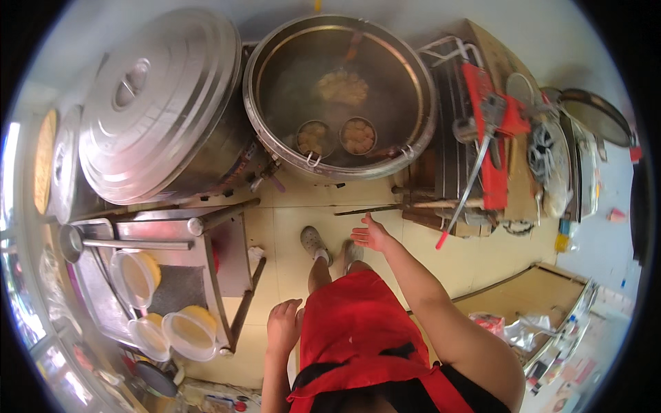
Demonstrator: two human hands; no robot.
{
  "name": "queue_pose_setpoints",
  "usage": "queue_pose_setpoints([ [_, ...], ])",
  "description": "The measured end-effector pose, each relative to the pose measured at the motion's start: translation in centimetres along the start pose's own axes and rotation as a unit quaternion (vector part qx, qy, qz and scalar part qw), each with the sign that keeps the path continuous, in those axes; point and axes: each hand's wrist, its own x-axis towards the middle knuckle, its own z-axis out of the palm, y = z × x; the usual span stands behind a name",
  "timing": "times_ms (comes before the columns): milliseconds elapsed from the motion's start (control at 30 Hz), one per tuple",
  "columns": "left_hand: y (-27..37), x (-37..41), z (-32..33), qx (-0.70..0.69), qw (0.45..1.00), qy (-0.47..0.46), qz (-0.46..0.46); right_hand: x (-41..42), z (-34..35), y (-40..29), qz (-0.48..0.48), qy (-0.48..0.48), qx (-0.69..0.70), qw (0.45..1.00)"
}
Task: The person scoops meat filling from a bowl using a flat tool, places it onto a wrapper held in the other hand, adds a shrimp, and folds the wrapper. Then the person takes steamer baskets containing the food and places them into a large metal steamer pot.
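My right hand (371,236) reaches forward above the tiled floor, palm partly turned up, fingers apart, with nothing in it. By the left side of my red apron (356,320) hangs my left hand (285,322); its fingers bend loosely and its palm is hidden. Ahead stands a large round stainless steel pot (431,116) of steaming liquid, beyond the reach of both hands. Two round strainers (358,135) (313,138) with pale lumps of food sit inside its near wall, by wire hooks on the rim. Farther in, a cluster of pale food pieces (343,88) shows through the steam.
A lidded steel pot (170,98) stands at the left. Below it, a metal table (183,294) bears plastic tubs (190,333) and a long-handled ladle (137,244). At the right are a red-handled metal tool (480,155) and a dark stick (367,209) jutting over the floor.
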Motion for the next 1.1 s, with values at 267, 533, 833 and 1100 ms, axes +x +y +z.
queue_pose_setpoints([
  [267, -2.5, -0.1, 11.1, -0.114, 0.971, -0.008, -0.211, 20.5, -2.3, -3.6, 0.081, -0.060, 0.220, 0.970],
  [533, -3.8, -2.1, 23.1, -0.223, 0.915, -0.001, -0.337, 37.5, -2.5, -5.6, 0.118, -0.145, 0.315, 0.930],
  [833, -3.0, -0.9, 25.2, -0.234, 0.904, 0.048, -0.355, 34.6, -1.7, -5.9, -0.061, 0.020, 0.267, 0.962],
  [1100, -4.6, -0.9, 26.5, -0.272, 0.878, 0.075, -0.386, 35.8, -5.2, -15.4, -0.186, 0.007, 0.214, 0.959],
])
